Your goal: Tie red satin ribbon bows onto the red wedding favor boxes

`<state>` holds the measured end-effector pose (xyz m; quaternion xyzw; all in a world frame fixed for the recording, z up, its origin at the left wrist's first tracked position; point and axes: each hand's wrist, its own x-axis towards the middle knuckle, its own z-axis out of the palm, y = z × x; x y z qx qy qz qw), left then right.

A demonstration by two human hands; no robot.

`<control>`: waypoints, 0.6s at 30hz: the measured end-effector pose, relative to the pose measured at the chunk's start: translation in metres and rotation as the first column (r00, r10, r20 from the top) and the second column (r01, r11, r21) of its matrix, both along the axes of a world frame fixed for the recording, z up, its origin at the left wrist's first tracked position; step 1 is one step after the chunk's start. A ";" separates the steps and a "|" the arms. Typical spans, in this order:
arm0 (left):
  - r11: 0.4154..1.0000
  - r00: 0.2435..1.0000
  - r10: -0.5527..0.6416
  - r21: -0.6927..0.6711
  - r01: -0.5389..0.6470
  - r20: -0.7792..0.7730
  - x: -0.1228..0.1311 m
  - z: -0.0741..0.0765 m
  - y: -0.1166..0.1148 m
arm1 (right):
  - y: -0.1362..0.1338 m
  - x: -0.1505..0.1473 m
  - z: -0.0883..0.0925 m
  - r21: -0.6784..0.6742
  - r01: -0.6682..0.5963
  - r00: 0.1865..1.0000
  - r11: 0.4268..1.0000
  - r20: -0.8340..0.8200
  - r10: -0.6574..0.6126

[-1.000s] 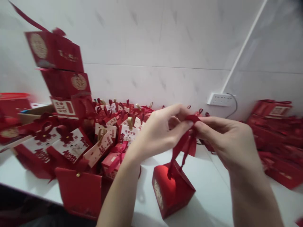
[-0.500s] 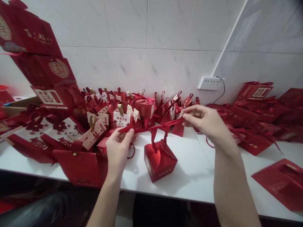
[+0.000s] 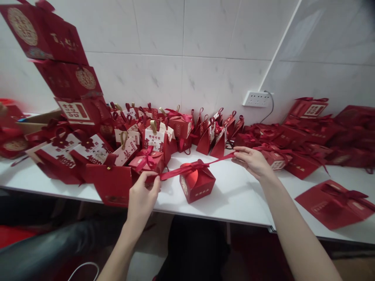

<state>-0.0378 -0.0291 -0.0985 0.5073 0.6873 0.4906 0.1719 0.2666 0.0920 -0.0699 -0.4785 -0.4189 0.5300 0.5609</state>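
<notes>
1. The left grip (image 3: 144, 192) is pinched nearly closed, thumb against fingers, on one end of a red ribbon (image 3: 175, 172); the right grip (image 3: 251, 160) pinches the other end likewise.
2. Between the two grips, a small red box (image 3: 202, 186) stands upright on the white worktop (image 3: 234, 201); neither hand appears to touch it.
3. The ribbon runs across the box's top from grip to grip, held apart, I'd judge, to keep it taut, while the worktop bears the box.
4. Its curved flaps are folded over, so I cannot tell what is inside.
5. Just left of the left grip sits a red bag (image 3: 107, 183), contents hidden; farther left rises a box stack (image 3: 73, 84), perhaps piled to save room.
6. Right of the right grip, a ribboned box (image 3: 331, 207) lies well apart, its inside hidden too.
</notes>
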 end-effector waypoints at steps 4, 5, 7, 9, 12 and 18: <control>0.997 0.982 0.035 -0.067 -0.048 -0.187 -0.009 -0.004 -0.009 | 0.006 0.003 -0.009 -0.014 0.030 0.999 0.999 0.014 -0.030; 0.994 0.969 0.038 -0.090 -0.061 -0.243 -0.010 -0.005 -0.011 | 0.007 0.004 -0.012 -0.018 0.036 0.999 0.999 0.019 -0.035; 0.987 0.939 0.028 -0.137 -0.080 -0.342 -0.012 -0.005 -0.015 | 0.010 0.007 -0.017 -0.023 0.045 0.999 0.999 0.027 -0.044; 0.980 0.910 0.020 -0.171 -0.099 -0.414 -0.011 -0.004 -0.019 | 0.012 0.010 -0.022 -0.022 0.052 0.998 0.998 0.036 -0.052; 0.970 0.870 0.007 -0.207 -0.125 -0.494 -0.010 -0.004 -0.024 | 0.014 0.014 -0.029 -0.015 0.054 0.997 0.998 0.053 -0.053; 0.944 0.767 -0.054 -0.284 -0.170 -0.639 -0.010 -0.012 -0.028 | 0.011 0.023 -0.041 -0.026 0.053 0.995 0.998 0.090 -0.050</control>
